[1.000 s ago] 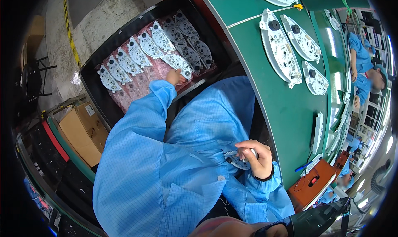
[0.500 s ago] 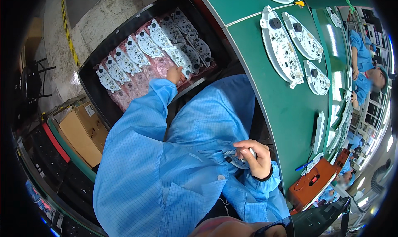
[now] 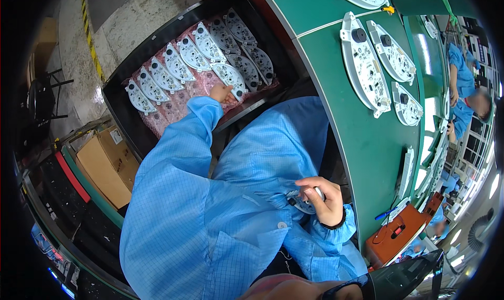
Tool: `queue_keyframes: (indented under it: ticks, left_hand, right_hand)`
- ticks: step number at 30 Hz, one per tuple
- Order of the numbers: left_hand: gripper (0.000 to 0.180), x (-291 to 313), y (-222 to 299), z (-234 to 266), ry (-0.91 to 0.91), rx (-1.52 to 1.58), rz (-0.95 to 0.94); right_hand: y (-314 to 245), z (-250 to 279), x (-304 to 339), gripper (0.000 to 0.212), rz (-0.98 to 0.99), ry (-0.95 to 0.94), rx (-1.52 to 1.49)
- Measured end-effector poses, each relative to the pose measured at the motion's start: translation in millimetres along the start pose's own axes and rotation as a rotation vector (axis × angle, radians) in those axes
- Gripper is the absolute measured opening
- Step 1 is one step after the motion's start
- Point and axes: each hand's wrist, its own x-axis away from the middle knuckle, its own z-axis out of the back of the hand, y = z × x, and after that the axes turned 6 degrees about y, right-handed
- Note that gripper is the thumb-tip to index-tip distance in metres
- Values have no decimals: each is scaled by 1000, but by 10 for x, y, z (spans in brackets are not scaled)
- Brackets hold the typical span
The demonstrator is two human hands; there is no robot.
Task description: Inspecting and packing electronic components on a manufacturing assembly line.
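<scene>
In the black tray, my left hand (image 3: 221,93) has its curled fingers at the lower edge of a curved white circuit board (image 3: 229,78). That board lies at the near end of a row, on pink bubble wrap (image 3: 202,87). My right hand (image 3: 326,204) is in front of my blue smock, its fingers bent around another white circuit board piece (image 3: 303,204). Palm and fingers hide much of that piece; a dark round part shows at its left end.
The black tray (image 3: 122,116) holds several similar boards. On the green bench (image 3: 357,142) to the right lie larger white boards (image 3: 366,69) and a blue pen (image 3: 385,214). A brown box (image 3: 399,229) stands farther along; a cardboard box (image 3: 107,161) is at left. Co-workers (image 3: 459,85) sit across.
The whole view has shifted slightly, so tray and bench appear a little farther right. My left hand has drawn back slightly along the board's edge. My right hand keeps its place and hold.
</scene>
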Motion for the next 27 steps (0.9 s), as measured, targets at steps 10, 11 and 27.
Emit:
queue_keyframes:
  ticks: [10, 11, 27]
  left_hand:
    - [57, 351, 667, 685, 1013, -1108, -869]
    - [57, 289, 613, 786, 1018, -1109, -866]
    - [70, 262, 440, 1074, 764, -1332, -591]
  right_hand:
    - [-28, -35, -24, 18, -20, -1, -2]
    - [-49, -42, -30, 18, -25, -16, 3]
    - [-27, -37, -50, 18, -37, 3, 1]
